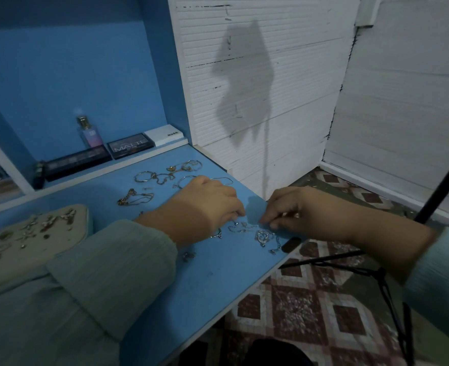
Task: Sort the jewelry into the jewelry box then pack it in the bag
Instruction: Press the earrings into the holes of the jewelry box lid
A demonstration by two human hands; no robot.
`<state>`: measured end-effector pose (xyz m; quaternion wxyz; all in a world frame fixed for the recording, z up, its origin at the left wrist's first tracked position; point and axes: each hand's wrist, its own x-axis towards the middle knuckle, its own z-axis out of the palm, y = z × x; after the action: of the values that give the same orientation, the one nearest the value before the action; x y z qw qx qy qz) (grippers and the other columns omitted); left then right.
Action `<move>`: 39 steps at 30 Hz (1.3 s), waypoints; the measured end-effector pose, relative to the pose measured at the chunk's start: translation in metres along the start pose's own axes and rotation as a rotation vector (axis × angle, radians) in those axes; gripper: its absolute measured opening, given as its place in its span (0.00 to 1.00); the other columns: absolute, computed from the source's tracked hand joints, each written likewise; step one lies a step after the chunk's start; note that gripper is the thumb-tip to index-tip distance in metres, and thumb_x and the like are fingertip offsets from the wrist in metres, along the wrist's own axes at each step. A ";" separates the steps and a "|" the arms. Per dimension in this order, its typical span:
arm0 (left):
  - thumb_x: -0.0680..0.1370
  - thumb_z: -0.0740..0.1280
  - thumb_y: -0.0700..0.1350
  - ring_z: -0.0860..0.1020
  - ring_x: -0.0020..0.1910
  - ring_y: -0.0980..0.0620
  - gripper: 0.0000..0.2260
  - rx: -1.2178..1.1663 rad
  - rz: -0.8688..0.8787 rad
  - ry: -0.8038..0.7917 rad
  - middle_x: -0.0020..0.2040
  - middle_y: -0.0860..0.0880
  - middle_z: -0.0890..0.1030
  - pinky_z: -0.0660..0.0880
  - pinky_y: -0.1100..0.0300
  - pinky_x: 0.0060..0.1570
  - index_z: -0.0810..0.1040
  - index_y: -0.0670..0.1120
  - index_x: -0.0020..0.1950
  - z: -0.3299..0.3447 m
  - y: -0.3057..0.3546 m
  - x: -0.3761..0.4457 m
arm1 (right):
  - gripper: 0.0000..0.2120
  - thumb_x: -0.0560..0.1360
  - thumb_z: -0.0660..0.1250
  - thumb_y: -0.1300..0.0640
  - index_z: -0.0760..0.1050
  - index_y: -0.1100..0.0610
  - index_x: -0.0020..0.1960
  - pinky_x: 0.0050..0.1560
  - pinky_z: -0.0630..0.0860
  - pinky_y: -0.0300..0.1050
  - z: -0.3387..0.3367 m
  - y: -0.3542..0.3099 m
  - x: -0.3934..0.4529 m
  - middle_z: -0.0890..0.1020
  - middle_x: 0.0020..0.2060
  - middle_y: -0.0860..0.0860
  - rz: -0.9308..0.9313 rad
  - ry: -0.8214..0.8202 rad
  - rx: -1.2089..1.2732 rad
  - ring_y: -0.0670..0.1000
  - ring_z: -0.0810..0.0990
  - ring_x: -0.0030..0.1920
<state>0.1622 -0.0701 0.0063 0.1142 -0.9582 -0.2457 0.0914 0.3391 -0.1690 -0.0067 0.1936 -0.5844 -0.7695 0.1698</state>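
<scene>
Both hands work at the near edge of the blue bench (213,281). The left hand (207,204) and right hand (294,210) each have fingers curled, pinching a tangled silver chain (247,228) lying between them. More bangles (165,175) lie farther back, and a beige jewelry box (33,233) sits left.

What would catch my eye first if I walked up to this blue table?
Probably the two hands meeting near the table's right edge: the left hand and right hand both have curled fingers at a tangle of silver chains. Behind them, loose bangles and necklaces lie scattered on the blue table. At the left edge sits a cream jewelry box studded with small pieces.
</scene>
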 end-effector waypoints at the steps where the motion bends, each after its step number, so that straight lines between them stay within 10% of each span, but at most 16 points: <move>1: 0.82 0.50 0.53 0.65 0.65 0.57 0.15 0.000 0.015 -0.006 0.64 0.60 0.70 0.51 0.59 0.67 0.68 0.60 0.67 -0.001 0.001 -0.001 | 0.09 0.73 0.69 0.60 0.82 0.54 0.52 0.47 0.67 0.23 0.001 -0.001 0.000 0.79 0.46 0.46 -0.012 -0.018 0.011 0.40 0.76 0.47; 39: 0.81 0.56 0.41 0.79 0.49 0.48 0.14 -0.514 -0.255 0.035 0.58 0.48 0.76 0.73 0.60 0.49 0.77 0.49 0.62 0.002 0.004 -0.016 | 0.07 0.75 0.67 0.56 0.74 0.46 0.40 0.37 0.68 0.21 0.001 -0.022 0.018 0.76 0.37 0.39 0.220 -0.085 0.085 0.35 0.73 0.36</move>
<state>0.1497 -0.0812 0.0054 -0.1177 -0.9185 -0.3774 -0.0057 0.3158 -0.1571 0.0052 0.1654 -0.6490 -0.7003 0.2471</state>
